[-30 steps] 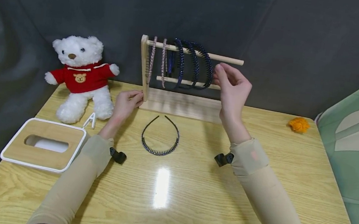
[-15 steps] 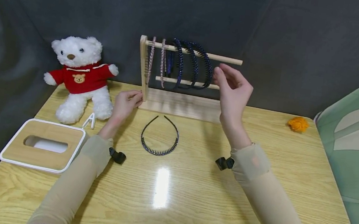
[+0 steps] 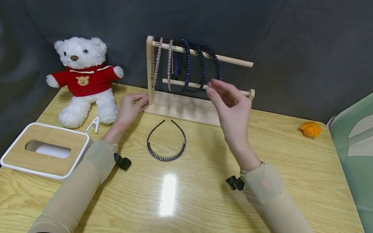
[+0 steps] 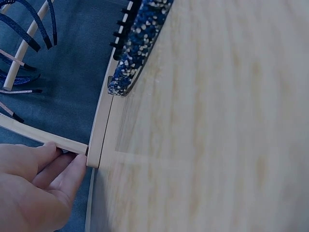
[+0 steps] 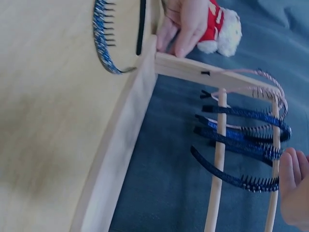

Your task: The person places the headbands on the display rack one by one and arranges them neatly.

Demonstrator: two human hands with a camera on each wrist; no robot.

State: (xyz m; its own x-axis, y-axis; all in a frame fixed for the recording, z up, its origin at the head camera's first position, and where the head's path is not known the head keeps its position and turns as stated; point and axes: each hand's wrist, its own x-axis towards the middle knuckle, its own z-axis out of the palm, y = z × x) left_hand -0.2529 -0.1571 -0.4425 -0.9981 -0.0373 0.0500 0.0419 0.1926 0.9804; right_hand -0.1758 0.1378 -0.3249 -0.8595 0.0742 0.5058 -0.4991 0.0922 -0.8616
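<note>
My left hand (image 3: 132, 106) grips the foot of the upright on a wooden headband rack (image 3: 187, 108). In the left wrist view its thumb and fingertips (image 4: 77, 166) pinch that post near the base. Two pink headbands (image 3: 170, 62) and several dark blue toothed headbands (image 3: 186, 64) hang on the rack's two rods. My right hand (image 3: 234, 112) is raised in front of the rods' right part, fingers loosely bent, hiding the lower end of the outermost dark headband (image 5: 236, 179). Nothing shows between its fingers. Another dark toothed headband (image 3: 165, 156) lies on the table before the rack.
A white teddy bear (image 3: 88, 77) in a red jumper sits left of the rack. Nearer stands a tissue box (image 3: 46, 149) with a wooden lid, a white letter A (image 3: 94, 125) beside it. An orange crumpled thing (image 3: 310, 129) lies at the table's far right.
My right hand has come down and left from beside the outermost headband, uncovering the lower rod's right end. The left hand keeps its hold on the rack, and the hung headbands look unmoved.
</note>
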